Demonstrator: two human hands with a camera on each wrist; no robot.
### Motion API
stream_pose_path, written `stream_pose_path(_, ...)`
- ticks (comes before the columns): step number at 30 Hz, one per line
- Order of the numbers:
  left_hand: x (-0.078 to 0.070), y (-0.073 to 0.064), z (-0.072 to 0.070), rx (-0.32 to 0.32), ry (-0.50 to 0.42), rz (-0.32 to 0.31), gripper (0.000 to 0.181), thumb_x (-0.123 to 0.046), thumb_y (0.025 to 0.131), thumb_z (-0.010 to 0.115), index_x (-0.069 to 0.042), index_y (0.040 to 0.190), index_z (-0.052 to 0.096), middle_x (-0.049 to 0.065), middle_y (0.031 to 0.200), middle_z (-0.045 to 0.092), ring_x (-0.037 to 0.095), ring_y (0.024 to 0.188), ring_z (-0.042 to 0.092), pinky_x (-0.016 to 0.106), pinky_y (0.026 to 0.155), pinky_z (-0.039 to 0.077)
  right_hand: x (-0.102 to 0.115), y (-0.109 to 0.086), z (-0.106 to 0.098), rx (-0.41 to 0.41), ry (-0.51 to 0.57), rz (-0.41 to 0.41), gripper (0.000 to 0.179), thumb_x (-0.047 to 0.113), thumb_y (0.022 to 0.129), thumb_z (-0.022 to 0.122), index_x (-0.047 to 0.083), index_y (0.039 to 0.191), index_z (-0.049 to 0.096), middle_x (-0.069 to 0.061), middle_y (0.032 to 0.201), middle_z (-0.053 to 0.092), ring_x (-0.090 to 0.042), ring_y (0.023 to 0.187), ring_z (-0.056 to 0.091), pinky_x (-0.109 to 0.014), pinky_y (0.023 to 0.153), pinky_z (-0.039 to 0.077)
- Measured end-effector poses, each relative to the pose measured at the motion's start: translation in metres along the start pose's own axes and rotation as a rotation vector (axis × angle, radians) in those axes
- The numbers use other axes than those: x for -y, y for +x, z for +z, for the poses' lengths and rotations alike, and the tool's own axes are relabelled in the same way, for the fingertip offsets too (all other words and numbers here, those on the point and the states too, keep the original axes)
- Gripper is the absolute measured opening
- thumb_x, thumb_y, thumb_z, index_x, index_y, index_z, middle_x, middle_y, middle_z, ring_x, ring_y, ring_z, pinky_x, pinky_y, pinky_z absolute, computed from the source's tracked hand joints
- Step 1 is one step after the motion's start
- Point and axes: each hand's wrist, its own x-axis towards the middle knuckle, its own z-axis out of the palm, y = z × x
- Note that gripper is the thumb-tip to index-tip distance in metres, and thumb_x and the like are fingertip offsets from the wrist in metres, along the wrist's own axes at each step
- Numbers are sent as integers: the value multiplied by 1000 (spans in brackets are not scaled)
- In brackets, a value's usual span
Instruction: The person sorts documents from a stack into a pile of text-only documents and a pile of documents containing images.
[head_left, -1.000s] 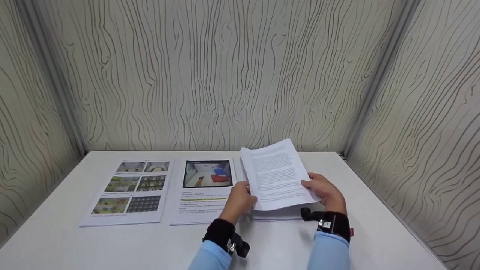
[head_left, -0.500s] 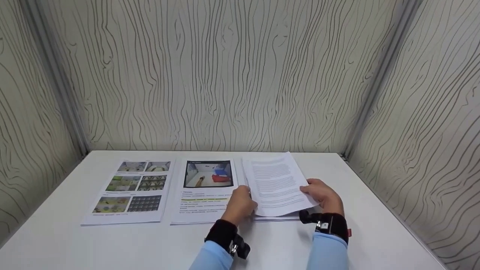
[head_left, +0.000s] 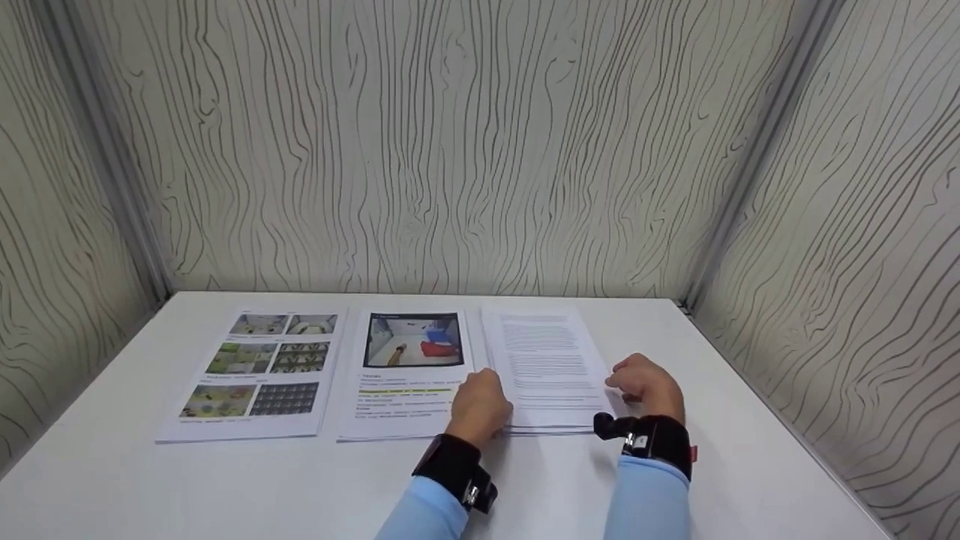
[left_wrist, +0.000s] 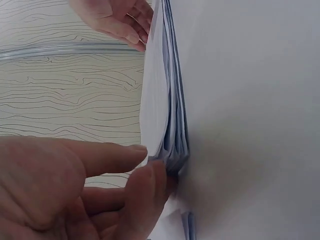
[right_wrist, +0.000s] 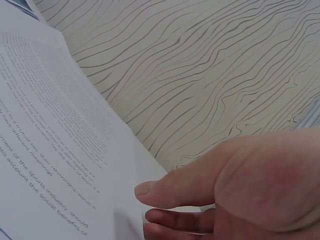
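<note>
A stack of printed paper (head_left: pixel 551 360) lies at the right of the row on the table, its top page covered in lines of text. My left hand (head_left: pixel 480 409) is at the stack's near left corner; in the left wrist view its fingertips (left_wrist: pixel 152 175) touch the sheet edges (left_wrist: pixel 172 130), with the thumb lifted slightly apart. Beside the stack's right edge is my right hand (head_left: pixel 651 386). Its thumb (right_wrist: pixel 160 192) and loosely bent fingers show a gap between them in the right wrist view, close to the page edge (right_wrist: pixel 120 165).
To the left lie two more paper stacks: a middle one (head_left: pixel 401 375) with a large picture and a yellow highlighted line, and a far left one (head_left: pixel 244 427) with several small pictures. The white table (head_left: pixel 247 487) is enclosed by wood-patterned walls (head_left: pixel 420 150).
The right-hand papers, lifted and tilted a second ago in both hands, have come down flat on the table. My right hand has loosened from their edge; my left hand stays at the corner.
</note>
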Motion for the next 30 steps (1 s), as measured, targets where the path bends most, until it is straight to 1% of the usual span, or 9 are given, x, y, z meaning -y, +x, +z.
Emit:
stream_pose_path(2, -2, -3, -1, 1, 11, -1, 17, -2, 93, 76, 5, 108, 75, 16, 87, 73, 26, 69, 66, 33, 56, 52, 0, 1, 2, 1, -4, 1, 51, 13, 99, 62, -12, 143, 53, -32, 141, 59, -39, 119, 60, -51, 110, 51)
stream_pose_path(5, -10, -17, -10, -7, 13, 13, 19, -3, 90, 80, 6, 106, 76, 15, 86, 72, 26, 71, 64, 35, 62, 52, 2, 2, 5, -8, -8, -11, 52, 13, 98, 61, -12, 143, 53, -34, 143, 58, -41, 123, 59, -55, 115, 48)
stream_pose_path(8, -11, -21, -10, -18, 39, 46, 19, -6, 87, 83, 5, 101, 77, 13, 82, 72, 25, 70, 62, 38, 65, 50, 3, 2, 6, -8, 34, -19, 53, 12, 97, 60, -12, 144, 51, -36, 147, 55, -43, 127, 57, -56, 119, 45)
stream_pose_path(11, -8, -17, -5, -22, 81, 76, 23, -11, 84, 86, 4, 99, 77, 12, 82, 73, 26, 70, 61, 39, 66, 51, 4, 1, 8, -12, 84, 4, 53, 12, 98, 60, -10, 145, 51, -35, 150, 54, -43, 129, 55, -57, 122, 43)
stream_pose_path(16, -9, -16, -3, 15, 113, 75, 41, -12, 74, 97, 5, 106, 77, 14, 90, 74, 27, 76, 62, 42, 77, 58, 4, -2, 8, -23, 114, 28, 54, 14, 99, 59, -7, 148, 50, -33, 152, 53, -43, 131, 53, -60, 123, 41)
stream_pose_path(21, -13, -22, -8, 37, 99, 55, 50, -6, 66, 102, 5, 107, 76, 16, 96, 75, 29, 81, 64, 47, 86, 60, 6, 1, 6, -54, 106, -16, 56, 7, 97, 56, -10, 150, 52, -36, 157, 50, -46, 137, 53, -61, 126, 39)
stream_pose_path(24, -10, -15, -1, 32, 120, 67, 52, -6, 66, 102, 5, 109, 76, 17, 99, 74, 30, 85, 65, 48, 89, 60, 5, 2, 7, -70, 77, -11, 55, 6, 96, 55, -8, 149, 54, -35, 156, 52, -45, 135, 54, -60, 125, 40)
stream_pose_path(26, -4, -2, 12, 2, 174, 92, 52, -10, 65, 102, 3, 108, 76, 16, 99, 75, 31, 86, 68, 48, 87, 61, 4, 3, 7, -70, 66, 1, 55, 6, 95, 56, -7, 149, 55, -33, 156, 53, -43, 132, 54, -59, 122, 43)
stream_pose_path(30, 17, 32, 49, -78, 290, 167, 44, -16, 66, 97, -1, 102, 75, 14, 96, 76, 31, 83, 73, 47, 77, 63, 3, 3, 8, -58, 62, 26, 54, 6, 95, 57, -5, 148, 56, -31, 152, 56, -40, 125, 57, -53, 112, 49)
